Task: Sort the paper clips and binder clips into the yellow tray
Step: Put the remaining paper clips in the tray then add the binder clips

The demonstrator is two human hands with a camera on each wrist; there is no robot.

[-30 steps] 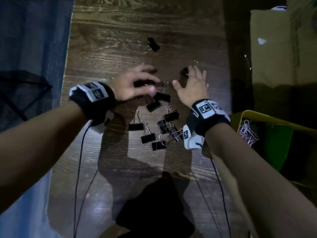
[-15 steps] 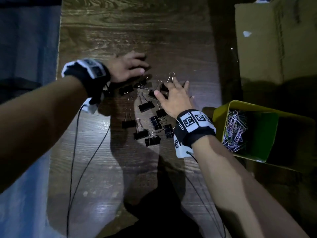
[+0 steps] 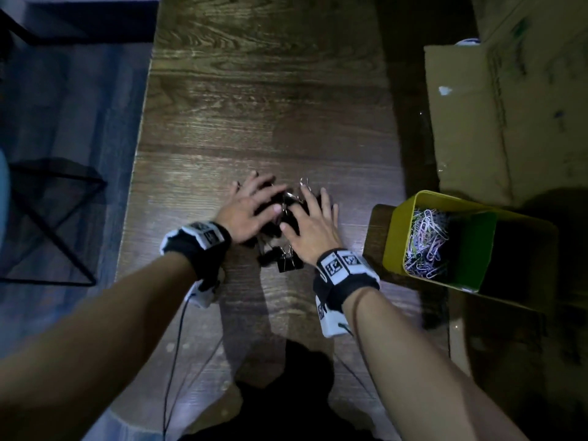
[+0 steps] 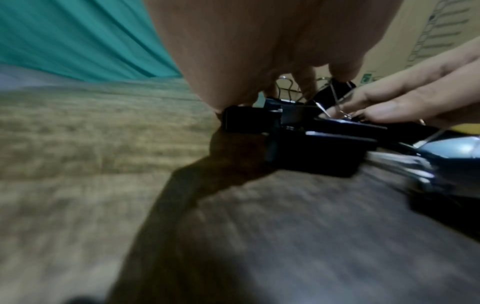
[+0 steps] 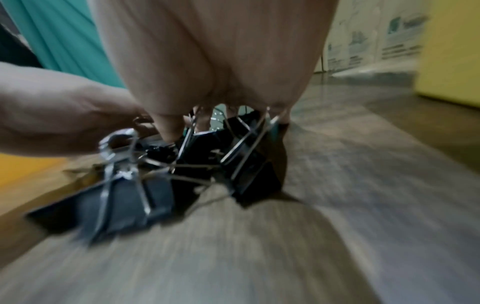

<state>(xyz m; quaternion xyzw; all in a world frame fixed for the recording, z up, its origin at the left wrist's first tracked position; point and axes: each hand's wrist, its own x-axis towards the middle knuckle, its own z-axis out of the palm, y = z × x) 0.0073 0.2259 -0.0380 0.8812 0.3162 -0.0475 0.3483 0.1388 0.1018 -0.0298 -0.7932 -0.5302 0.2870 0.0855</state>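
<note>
Wooden table (image 3: 254,106), dim light. Both hands lie palm down over a bunched heap of black binder clips (image 3: 286,262) near the table's middle.

Left hand (image 3: 246,214): fingers spread and fairly straight, laid across the heap's left and far side, pressing rather than gripping. In the left wrist view its fingertips (image 4: 306,82) come down onto the clips (image 4: 311,148), wire handles standing between them.

Right hand (image 3: 310,227): fingers likewise extended, covering the heap's right side, nothing pinched. Right wrist view shows clips (image 5: 233,156) tangled under the palm, silver handles crossing; the other hand (image 5: 59,117) meets it from the left.

A few clips poke out at the near edge between the wrists.

Yellow tray (image 3: 394,237) sits right of the hands, off the table's right edge, apart from the heap. Pale paper clips (image 3: 426,243) fill its left part. I cannot tell what the rest holds.

Cardboard box (image 3: 509,106) stands far right, behind the tray.
</note>
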